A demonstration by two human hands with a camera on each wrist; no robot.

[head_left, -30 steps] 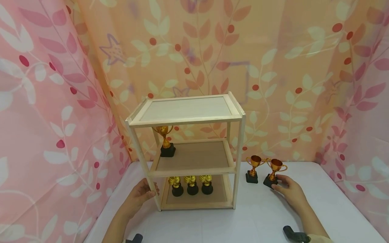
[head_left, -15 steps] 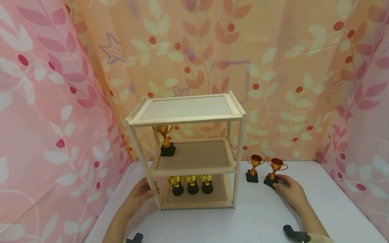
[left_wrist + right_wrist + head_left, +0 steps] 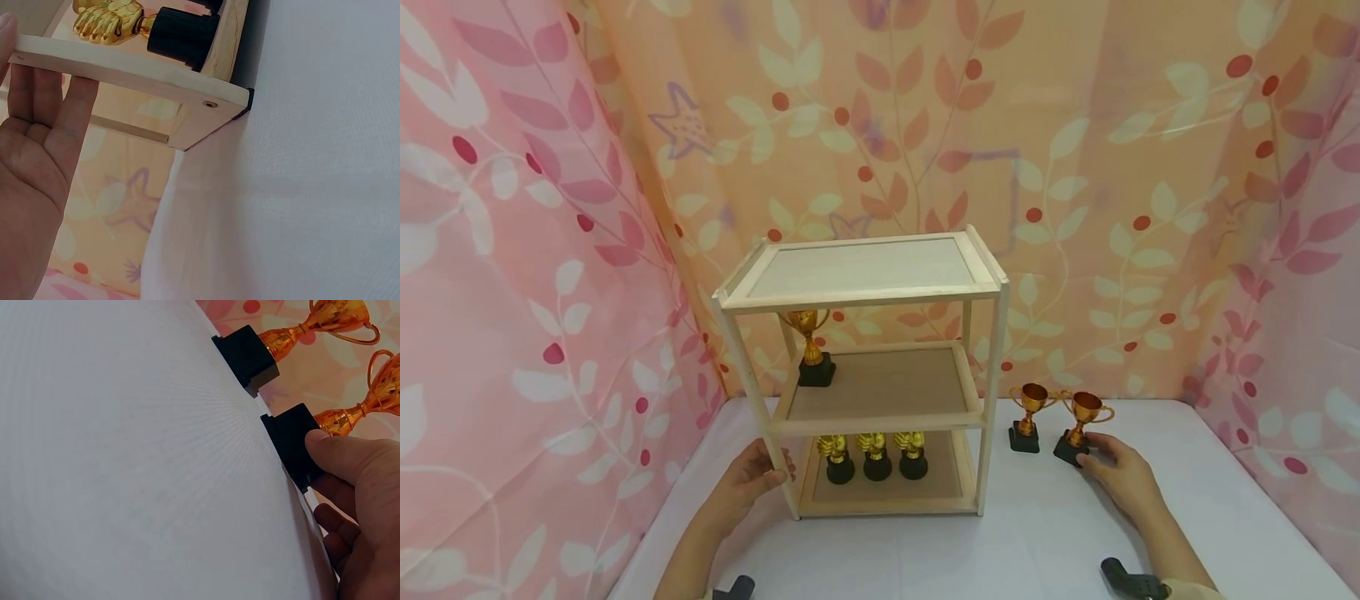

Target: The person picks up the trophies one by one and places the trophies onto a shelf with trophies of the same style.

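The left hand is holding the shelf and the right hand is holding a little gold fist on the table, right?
Not quite: the right hand is holding a cup by its black base, not a fist, as the right wrist view shows. The left hand is indeed holding the shelf.

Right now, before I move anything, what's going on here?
A person's left grip holds the front left post of the wooden shelf, and the right grip pinches the black base of a cup trophy. Another cup trophy stands beside it on the white table. A third cup is on the shelf's middle level, with three fist-shaped trophies on the bottom level.
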